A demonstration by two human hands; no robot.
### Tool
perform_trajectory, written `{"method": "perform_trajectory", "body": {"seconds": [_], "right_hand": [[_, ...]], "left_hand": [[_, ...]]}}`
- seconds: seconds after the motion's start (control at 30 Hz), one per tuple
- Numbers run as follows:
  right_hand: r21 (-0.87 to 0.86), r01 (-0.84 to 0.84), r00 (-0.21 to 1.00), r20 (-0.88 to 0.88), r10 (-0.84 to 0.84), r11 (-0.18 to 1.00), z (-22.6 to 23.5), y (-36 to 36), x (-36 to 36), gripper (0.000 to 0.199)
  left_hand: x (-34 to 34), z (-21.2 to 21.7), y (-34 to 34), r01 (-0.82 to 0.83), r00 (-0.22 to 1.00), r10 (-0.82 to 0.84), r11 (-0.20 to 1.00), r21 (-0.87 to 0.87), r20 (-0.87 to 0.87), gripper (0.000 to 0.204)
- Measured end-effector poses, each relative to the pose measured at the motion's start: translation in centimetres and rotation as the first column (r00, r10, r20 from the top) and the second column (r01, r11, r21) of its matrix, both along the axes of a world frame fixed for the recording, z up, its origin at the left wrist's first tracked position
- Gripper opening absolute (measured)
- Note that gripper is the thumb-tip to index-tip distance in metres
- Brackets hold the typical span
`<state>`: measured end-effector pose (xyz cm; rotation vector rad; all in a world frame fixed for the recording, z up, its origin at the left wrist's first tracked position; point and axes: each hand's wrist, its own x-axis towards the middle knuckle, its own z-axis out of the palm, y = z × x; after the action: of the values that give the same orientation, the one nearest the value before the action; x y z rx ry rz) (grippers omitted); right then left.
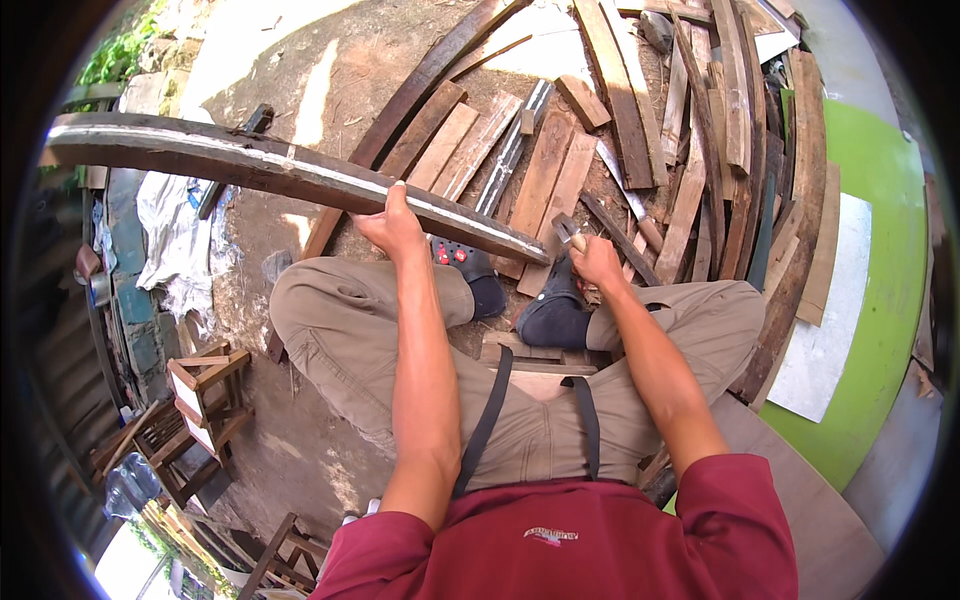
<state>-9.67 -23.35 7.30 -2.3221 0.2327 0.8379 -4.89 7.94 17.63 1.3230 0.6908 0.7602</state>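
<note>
A long, dark wooden beam [330, 178] with a white strip along its side slants from the far left down to my feet. My left hand [393, 228] is closed around it near its right-hand portion. Just right of the beam's near end, my right hand [598, 262] grips a hand tool [567, 230] with a dark metal end and a pale handle. The tool's end points toward the beam and seems apart from it; its exact kind is unclear. Below the beam's end is my dark shoe [552, 287].
Several loose planks [545, 185] lie on the ground ahead. Among them rests a long blade with a wooden handle [650, 235]. More boards [740, 150] are heaped at the right, beside a green panel [860, 190]. A small wooden frame [205, 400] stands at the left.
</note>
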Motion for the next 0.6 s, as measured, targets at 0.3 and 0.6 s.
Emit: {"method": "perform_trajectory", "body": {"seconds": [0.3, 0.6], "right_hand": [[0.022, 0.143, 0.984, -0.11, -0.14, 0.989, 2.5, 2.4, -0.8, 0.043], [-0.212, 0.0, 0.984, -0.175, -0.038, 0.977, 3.1, -1.0, -2.4, 0.042]], "left_hand": [[-3.3, 5.2, -0.4, 0.462, 0.887, -0.461, 0.887, -0.027, 0.039, 0.073], [-6.1, 7.7, -0.5, 0.695, 0.716, -0.696, 0.718, -0.036, -0.056, 0.086]]}}
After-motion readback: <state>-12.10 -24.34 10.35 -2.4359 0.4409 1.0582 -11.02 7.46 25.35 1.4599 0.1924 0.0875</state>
